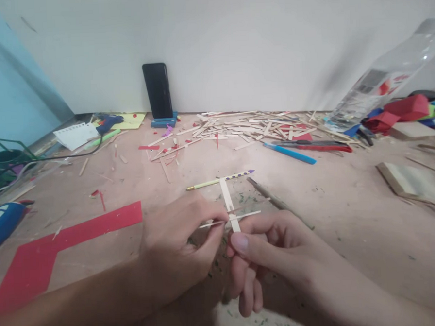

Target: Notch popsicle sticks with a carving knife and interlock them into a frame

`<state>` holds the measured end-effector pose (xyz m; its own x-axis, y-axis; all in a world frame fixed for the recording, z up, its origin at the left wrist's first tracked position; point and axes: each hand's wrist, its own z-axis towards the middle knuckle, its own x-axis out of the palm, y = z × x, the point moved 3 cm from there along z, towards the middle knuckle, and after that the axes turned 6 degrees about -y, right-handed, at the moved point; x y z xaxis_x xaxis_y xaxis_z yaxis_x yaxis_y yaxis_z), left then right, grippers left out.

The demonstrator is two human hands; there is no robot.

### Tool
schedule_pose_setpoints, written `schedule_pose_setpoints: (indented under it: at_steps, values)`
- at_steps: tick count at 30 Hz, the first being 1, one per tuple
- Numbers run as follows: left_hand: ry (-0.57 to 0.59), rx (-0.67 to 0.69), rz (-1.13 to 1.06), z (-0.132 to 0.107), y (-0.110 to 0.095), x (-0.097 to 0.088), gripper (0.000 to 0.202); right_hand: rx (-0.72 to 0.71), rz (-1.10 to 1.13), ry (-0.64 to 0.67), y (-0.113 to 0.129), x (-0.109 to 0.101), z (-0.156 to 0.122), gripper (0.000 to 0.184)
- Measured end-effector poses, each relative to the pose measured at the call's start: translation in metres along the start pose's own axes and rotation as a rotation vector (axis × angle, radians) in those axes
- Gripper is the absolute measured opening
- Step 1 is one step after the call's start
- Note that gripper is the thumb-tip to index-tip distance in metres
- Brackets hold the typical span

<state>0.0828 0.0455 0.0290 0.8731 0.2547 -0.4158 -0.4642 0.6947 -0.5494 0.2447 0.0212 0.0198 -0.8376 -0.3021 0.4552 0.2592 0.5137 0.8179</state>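
Observation:
My right hand [273, 247] pinches the near end of a flat popsicle stick [227, 196] between thumb and index finger. That stick points away from me, over the table. Between the thumb and fingertips of my left hand [187, 235] is a thin wooden strip [247, 214], which lies crosswise over the popsicle stick close to my right thumb. Whether the two pieces are joined I cannot tell. Just beyond the popsicle stick's far end lies a patterned pencil [204, 184]. A brown pointed tool [278, 201] rests behind my right hand.
A heap of wooden sticks [245, 127] lies at the back, with a blue cutter [290, 153] before it. A phone [158, 90] stands against the wall. Red paper [36, 260] is at left. On the right are a tilted plastic bottle [384, 79] and a wooden block [417, 184].

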Motion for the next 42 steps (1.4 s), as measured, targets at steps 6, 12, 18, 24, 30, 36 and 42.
schedule_pose_setpoints:
  at_steps: [6,12,18,24,30,36,42]
  values:
    - [-0.004,-0.03,-0.047,-0.001,0.001,0.002,0.019,0.035,0.041,0.027,-0.005,0.001,-0.002,0.038]
    - [0.001,-0.056,-0.155,-0.008,0.006,0.005,0.024,0.034,0.04,0.067,-0.005,-0.001,0.001,0.045]
    - [-0.049,-0.124,-0.231,-0.011,0.007,0.005,0.024,0.06,0.049,0.07,-0.009,-0.003,0.0,0.049]
    - [0.008,-0.297,-0.333,-0.009,0.01,0.009,0.018,0.049,0.1,0.106,-0.011,-0.004,0.003,0.051]
    - [0.067,-0.267,-0.283,0.001,0.013,0.01,0.01,0.032,0.139,0.131,-0.013,-0.002,0.003,0.05]
    - [0.275,0.09,-0.109,0.005,0.005,0.011,0.024,0.021,0.133,0.175,-0.014,-0.003,0.002,0.05]
    - [0.262,0.149,-0.069,0.001,0.003,0.01,0.026,0.099,0.197,0.188,-0.013,0.0,0.0,0.04]
